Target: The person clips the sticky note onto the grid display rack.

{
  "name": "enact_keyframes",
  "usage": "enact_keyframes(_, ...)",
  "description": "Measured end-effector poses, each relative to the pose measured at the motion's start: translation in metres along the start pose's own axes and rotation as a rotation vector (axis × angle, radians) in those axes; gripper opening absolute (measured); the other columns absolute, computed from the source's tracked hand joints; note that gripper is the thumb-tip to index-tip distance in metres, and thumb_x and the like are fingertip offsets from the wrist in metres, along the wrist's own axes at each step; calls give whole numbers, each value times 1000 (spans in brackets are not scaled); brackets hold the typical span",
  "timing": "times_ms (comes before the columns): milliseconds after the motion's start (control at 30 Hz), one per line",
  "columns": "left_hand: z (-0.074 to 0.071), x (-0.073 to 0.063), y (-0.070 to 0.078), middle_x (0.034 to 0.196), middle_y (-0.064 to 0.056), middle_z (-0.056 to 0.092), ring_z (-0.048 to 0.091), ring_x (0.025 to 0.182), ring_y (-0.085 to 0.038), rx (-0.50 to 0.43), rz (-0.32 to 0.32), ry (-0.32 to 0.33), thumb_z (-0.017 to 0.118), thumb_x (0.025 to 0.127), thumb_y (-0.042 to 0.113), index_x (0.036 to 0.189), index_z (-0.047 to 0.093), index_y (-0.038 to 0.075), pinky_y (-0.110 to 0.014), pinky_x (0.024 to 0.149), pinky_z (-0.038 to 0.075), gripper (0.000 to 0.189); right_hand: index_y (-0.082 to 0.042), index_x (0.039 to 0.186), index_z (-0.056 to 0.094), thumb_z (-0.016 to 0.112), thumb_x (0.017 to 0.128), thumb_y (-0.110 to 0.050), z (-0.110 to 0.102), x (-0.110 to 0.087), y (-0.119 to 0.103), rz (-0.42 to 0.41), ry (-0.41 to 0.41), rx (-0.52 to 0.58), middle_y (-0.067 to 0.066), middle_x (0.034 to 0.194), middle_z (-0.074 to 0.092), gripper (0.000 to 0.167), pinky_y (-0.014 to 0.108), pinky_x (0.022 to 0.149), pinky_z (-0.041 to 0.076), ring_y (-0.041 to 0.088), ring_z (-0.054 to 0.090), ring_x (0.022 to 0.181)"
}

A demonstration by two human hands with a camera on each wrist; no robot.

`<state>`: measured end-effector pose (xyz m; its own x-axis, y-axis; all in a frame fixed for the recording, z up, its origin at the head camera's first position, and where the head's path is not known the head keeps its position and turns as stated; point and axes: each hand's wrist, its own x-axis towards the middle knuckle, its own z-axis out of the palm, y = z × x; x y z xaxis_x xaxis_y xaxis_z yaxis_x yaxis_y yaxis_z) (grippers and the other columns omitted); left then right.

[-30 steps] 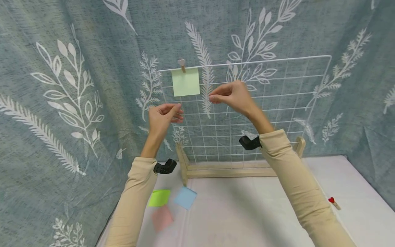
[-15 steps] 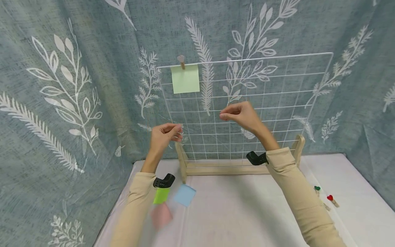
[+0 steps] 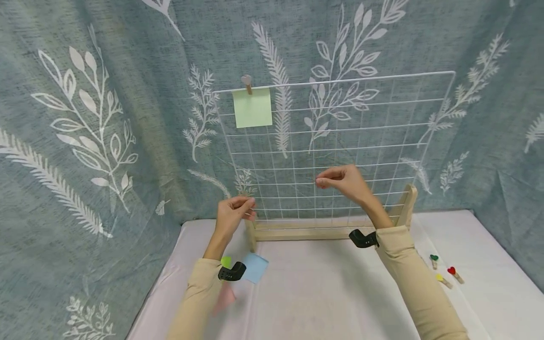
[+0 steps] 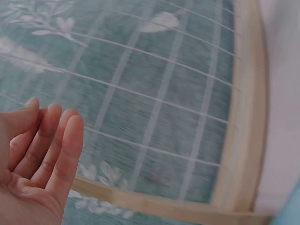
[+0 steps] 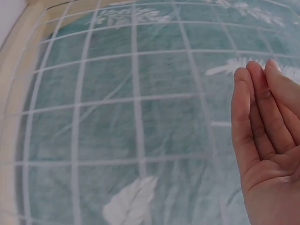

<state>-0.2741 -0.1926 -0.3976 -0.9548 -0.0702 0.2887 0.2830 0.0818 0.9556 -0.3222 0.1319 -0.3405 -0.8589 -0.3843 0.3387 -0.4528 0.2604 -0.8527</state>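
A pale green sticky note (image 3: 252,107) hangs at the upper left of a white wire grid (image 3: 297,156), held to its top bar by a wooden clothespin (image 3: 247,84) with a whitish heart. My left hand (image 3: 233,215) hovers in front of the grid's lower left corner, with nothing in its loosely curled fingers. Higher up, before the grid's lower middle, is my right hand (image 3: 344,182), its thumb near the fingertips. Both wrist views show bare palms, the left hand (image 4: 42,159) and the right hand (image 5: 269,131), with the grid behind them.
A wooden stand (image 3: 306,232) bears the grid on the white table (image 3: 306,283). Blue (image 3: 256,267), bright green (image 3: 226,261) and pink (image 3: 225,297) notes lie at left, partly behind the left arm. At right lie green (image 3: 434,261), red (image 3: 455,274) and yellow (image 3: 444,281) decorated clothespins.
Both hands have moved down from near the hanging note, the right one also to the right. The note stays clipped. More clothespins show past the right sleeve.
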Motion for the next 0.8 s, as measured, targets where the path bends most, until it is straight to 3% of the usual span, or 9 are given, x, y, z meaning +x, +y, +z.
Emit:
enact_keyframes(200,-6,-12,-23,88,-22,71,68,65,-15,42,-73,4,68,94,9,104,68,-14,-29,60,64,25,4,108,72,72,92,-22,-3,-20,26,53,10,24,14,95,74,30,35,82,61,21,70,84)
enact_keyframes(233,-7,-14,-26,89,-22,71,68,65,-16,52,-88,5,68,94,9,105,67,-14,-30,61,64,25,4,108,72,72,92,-22,-5,-23,31,55,13,18,13,95,74,31,34,83,61,17,70,82)
enact_keyframes(367,-12,-18,-35,96,-26,70,69,69,-15,117,-141,6,67,94,8,109,66,-15,-34,65,65,27,3,108,72,72,92,-24,-10,-37,47,82,35,13,14,96,74,31,43,86,60,21,71,85)
enact_keyframes(500,-16,-23,-45,99,-26,70,70,75,-21,208,-206,6,65,94,2,113,65,-14,-36,68,65,25,3,109,72,72,92,-24,-18,-52,64,106,49,-5,15,97,73,32,45,86,60,25,71,88)
enact_keyframes(633,-19,-31,-57,99,-28,69,70,78,-30,279,-257,10,64,92,-6,112,65,-16,-36,67,65,23,5,110,71,70,93,-21,-27,-67,82,109,56,-32,17,97,73,32,37,82,62,26,71,87)
enact_keyframes(800,-23,-40,-73,97,-30,69,70,76,-34,332,-309,-21,65,90,-5,106,65,-18,-40,68,64,21,7,113,69,69,94,-22,-43,-92,99,143,57,-71,19,101,72,35,34,81,62,19,71,86)
